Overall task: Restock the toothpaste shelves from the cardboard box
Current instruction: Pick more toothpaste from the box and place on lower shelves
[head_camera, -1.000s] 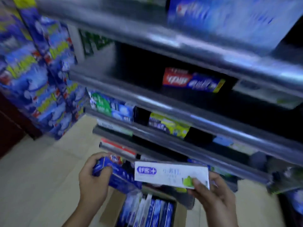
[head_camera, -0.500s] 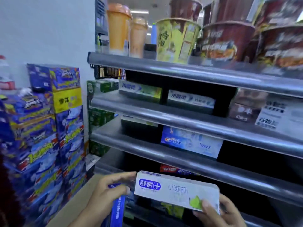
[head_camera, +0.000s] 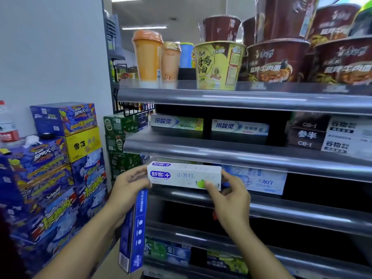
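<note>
Grey metal shelves [head_camera: 261, 156] are filling the right of a shop aisle, with stacked blue cartons [head_camera: 50, 178] standing against the wall on the left. Noodle cups [head_camera: 219, 65] are sitting on the top tier. The tier below is carrying two toothpaste packs [head_camera: 177, 122] lying lengthwise, with dark gaps beside them.

The shelving step is in hand. A white toothpaste box [head_camera: 181, 175] is being held level at the left end of the third tier, just beside a pale blue pack [head_camera: 261, 181] already lying there. The right hand [head_camera: 229, 198] is pinching its right end, thumb on the front face. The left hand [head_camera: 126, 190] is touching its left end with extended fingers while also carrying a blue toothpaste box [head_camera: 134, 234], which is hanging upright below the palm. That grip is probably between palm and lower fingers, though it is hidden.

Next, I judge, the white box needs sliding back over the rail and releasing. The cardboard box is not showing. Lower tiers are holding a few green and blue packs [head_camera: 167, 250].
</note>
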Demonstrator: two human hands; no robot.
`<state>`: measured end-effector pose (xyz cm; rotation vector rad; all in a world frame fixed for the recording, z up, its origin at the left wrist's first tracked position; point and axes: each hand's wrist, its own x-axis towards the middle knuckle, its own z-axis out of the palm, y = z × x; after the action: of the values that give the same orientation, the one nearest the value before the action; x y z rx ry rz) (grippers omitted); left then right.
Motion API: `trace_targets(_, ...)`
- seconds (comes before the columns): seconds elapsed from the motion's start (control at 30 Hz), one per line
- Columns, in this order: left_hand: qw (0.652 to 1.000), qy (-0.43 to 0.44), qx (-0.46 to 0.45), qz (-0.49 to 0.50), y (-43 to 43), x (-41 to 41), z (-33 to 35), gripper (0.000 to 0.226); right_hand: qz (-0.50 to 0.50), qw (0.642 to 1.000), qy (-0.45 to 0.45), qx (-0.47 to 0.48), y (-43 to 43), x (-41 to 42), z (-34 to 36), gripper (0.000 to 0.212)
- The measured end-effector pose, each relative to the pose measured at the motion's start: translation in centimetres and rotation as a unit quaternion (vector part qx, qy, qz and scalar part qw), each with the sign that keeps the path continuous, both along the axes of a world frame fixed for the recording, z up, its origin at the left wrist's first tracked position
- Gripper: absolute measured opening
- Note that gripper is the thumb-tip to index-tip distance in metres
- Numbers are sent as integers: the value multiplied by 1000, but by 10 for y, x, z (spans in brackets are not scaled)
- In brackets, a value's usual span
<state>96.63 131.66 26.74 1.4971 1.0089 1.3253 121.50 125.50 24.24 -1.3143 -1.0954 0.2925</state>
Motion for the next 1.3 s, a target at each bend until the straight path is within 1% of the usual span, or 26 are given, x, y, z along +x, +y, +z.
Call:
trace_targets(0.07, 1000, 7, -7, 7, 14, -3, 5, 47, -12, 999, -13, -27, 18, -5, 3, 48)
trace_targets(0.17, 999, 29, -17, 18, 35, -7, 8, 47, -43, 997, -52, -21, 37, -13, 5, 27)
trace_targets(0.23, 998, 52, -30, 19, 48, -8, 8, 50, -53, 993, -91, -57, 47, -15, 6, 22)
trace_targets(0.27, 997, 63, -41, 26, 53, -8, 6, 51, -47, 988, -116, -93, 50, -16, 6, 28)
trace_targets(0.3, 995, 80, -51, 34, 57, -9, 4, 46, -32, 980, -140, -135, 53, -17, 6, 37)
trace_targets(0.33, 993, 96, -56, 41, 59, -9, 0, 35, -13, 971, -161, -174, 54, -18, 6, 46)
trace_targets(0.4, 992, 104, -63, 41, 62, -11, -8, 17, 10, 955, -197, -223, 53, -20, 7, 52)
trace_targets(0.43, 992, 97, -68, 38, 64, -12, -11, 17, 9, 949, -211, -232, 52, -21, 8, 52)
trace_targets(0.53, 993, 65, -84, 48, 65, -12, -14, 19, 10, 948, -223, -228, 46, -21, 11, 56)
trace_targets(0.57, 993, 61, -77, 65, 64, -12, -13, 19, 9, 950, -223, -216, 42, -21, 11, 59)
trace_targets(0.63, 990, 38, -47, 126, 60, -10, -12, 12, -12, 956, -243, -165, 30, -20, 7, 61)
trace_targets(0.67, 988, 8, -31, 149, 56, -9, -12, 8, -16, 961, -241, -134, 21, -18, 3, 57)
trace_targets(0.7, 986, -25, -16, 164, 50, -6, -12, 11, -5, 969, -221, -112, 12, -17, 0, 51)
trace_targets(0.77, 976, -132, -14, 175, 33, 5, -14, 21, 62, 983, -133, -113, -8, -16, -10, 39)
trace_targets(0.83, 950, -261, -37, 167, 16, 20, -14, 23, 124, 981, -19, -151, -29, -15, -21, 42)
trace_targets(0.87, 937, -308, -52, 157, 8, 29, -15, 21, 148, 969, 30, -195, -38, -13, -27, 46)
trace_targets(0.9, 927, -338, -65, 147, 1, 38, -15, 17, 179, 947, 84, -255, -47, -9, -33, 49)
trace_targets(0.93, 922, -355, -76, 135, -6, 49, -15, 14, 217, 912, 145, -317, -54, -4, -37, 53)
trace_targets(0.97, 919, -367, -79, 120, -15, 61, -15, 11, 259, 870, 212, -362, -61, 3, -40, 56)
trace_targets(1.0, 916, -383, -70, 100, -24, 74, -16, 10, 296, 830, 282, -381, -67, 11, -42, 61)
trace_targets(1.03, 912, -399, -51, 79, -33, 87, -16, 8, 318, 798, 345, -378, -72, 21, -43, 66)
trace_targets(1.07, 909, -411, -27, 56, -43, 101, -17, 7, 324, 779, 396, -363, -78, 31, -43, 67)
trace_targets(1.1, 910, -413, -3, 30, -52, 114, -18, 6, 318, 773, 432, -339, -82, 41, -42, 64)
trace_targets(1.13, 913, -408, 16, 1, -61, 126, -20, 7, 305, 775, 461, -307, -88, 52, -40, 59)
trace_targets(1.2, 925, -374, 32, -56, -74, 146, -26, 17, 277, 787, 502, -229, -100, 74, -37, 52)
trace_targets(1.3, 941, -321, 0, -108, -89, 167, -37, 29, 244, 825, 497, -114, -123, 117, -33, 46)
